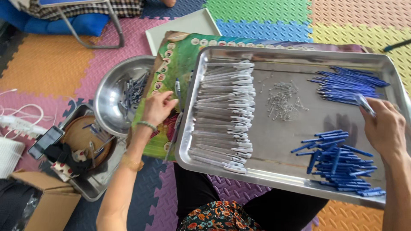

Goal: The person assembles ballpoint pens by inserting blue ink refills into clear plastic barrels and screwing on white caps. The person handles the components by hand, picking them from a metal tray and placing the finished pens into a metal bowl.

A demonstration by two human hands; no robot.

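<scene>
My left hand (157,108) is curled around an assembled pen (177,90), held upright just off the left rim of the steel tray (299,57). My right hand (383,126) is closed on a clear pen barrel (364,104) over the tray's right side, between the two heaps of blue parts: the long refills (349,85) toward the far right corner and the short blue caps (338,164) at the near right. A row of white-and-clear barrels (224,113) fills the tray's left side, with small springs (282,100) loose in the middle. The tray rests on my lap and a picture board (180,60), tilted; I judge a nudge could send the springs sliding. The round bowl (112,96) of finished pens sits to the left on the foam floor mat (47,64).
</scene>
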